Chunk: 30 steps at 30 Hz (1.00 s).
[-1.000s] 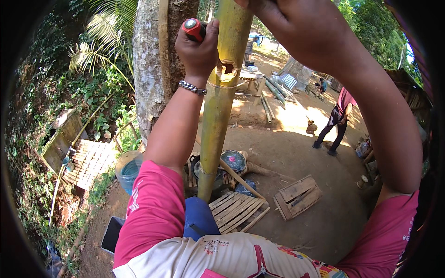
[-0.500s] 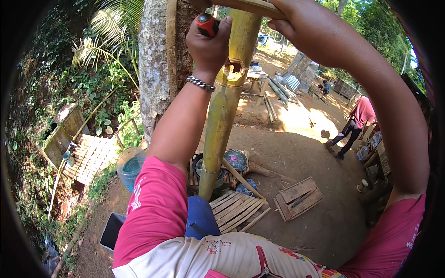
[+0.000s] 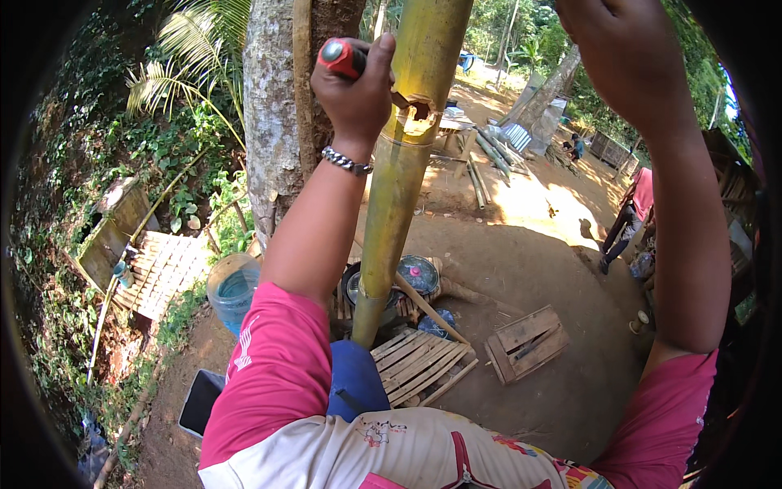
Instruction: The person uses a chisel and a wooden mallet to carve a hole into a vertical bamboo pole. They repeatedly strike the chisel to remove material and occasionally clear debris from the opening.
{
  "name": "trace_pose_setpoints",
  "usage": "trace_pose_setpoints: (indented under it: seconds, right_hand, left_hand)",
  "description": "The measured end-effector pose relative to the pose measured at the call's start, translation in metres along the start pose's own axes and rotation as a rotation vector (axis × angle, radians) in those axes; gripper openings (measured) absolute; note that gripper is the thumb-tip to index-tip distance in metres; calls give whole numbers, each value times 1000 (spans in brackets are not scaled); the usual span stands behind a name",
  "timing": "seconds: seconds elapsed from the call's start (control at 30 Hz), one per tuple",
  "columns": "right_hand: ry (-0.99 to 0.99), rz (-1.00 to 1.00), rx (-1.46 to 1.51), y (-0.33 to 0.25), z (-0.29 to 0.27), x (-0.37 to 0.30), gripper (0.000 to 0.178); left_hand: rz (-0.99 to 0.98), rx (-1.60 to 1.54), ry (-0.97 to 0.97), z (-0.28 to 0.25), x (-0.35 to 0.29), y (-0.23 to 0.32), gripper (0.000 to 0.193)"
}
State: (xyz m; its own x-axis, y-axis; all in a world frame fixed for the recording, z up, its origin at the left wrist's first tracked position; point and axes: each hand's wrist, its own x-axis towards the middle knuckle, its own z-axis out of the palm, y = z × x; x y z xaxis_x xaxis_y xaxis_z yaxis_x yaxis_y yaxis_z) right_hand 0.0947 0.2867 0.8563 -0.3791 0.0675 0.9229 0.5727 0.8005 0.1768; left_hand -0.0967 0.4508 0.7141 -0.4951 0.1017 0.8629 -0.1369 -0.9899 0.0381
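A thick yellow-green bamboo pole (image 3: 391, 196) stands upright before me, with a ragged hole (image 3: 419, 111) cut in its wall. My left hand (image 3: 354, 94) is closed around the red and black handle of a chisel (image 3: 342, 59). Its short visible blade points at the hole's left edge. Raised at the upper right, apart from the pole, my right hand (image 3: 623, 61) looks curled. Its fingers are partly cut off by the picture's top edge, and whatever they hold is out of sight.
A tree trunk (image 3: 273, 106) rises just left of the pole. Below are a blue container (image 3: 354, 379), a slatted bamboo rack (image 3: 423, 367), lidded pots (image 3: 417, 275) and a low wooden stool (image 3: 528, 342). Another person (image 3: 631, 216) stands off to the right.
My right hand has swung up and right, away from the pole, and the piece of wood it held has left the picture. My left hand has shifted slightly left and down with the chisel.
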Motion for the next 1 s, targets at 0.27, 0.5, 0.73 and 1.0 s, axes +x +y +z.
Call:
trace_pose_setpoints:
  seconds: [0.27,0.5,0.73,1.0]
  right_hand:
    - [55,484,149,6,-27,-139,33]
    - [117,1193,478,2,-9,-319,39]
    - [95,1582,641,-40,14,-425,32]
    - [39,1667,729,-63,29,-462,30]
  left_hand:
    - [369,-207,-34,-42,-90,68,26]
    - [298,-29,-591,-51,-111,83,46]
    - [552,6,-885,-25,-83,56,50]
    - [553,85,-761,-20,-92,28,49]
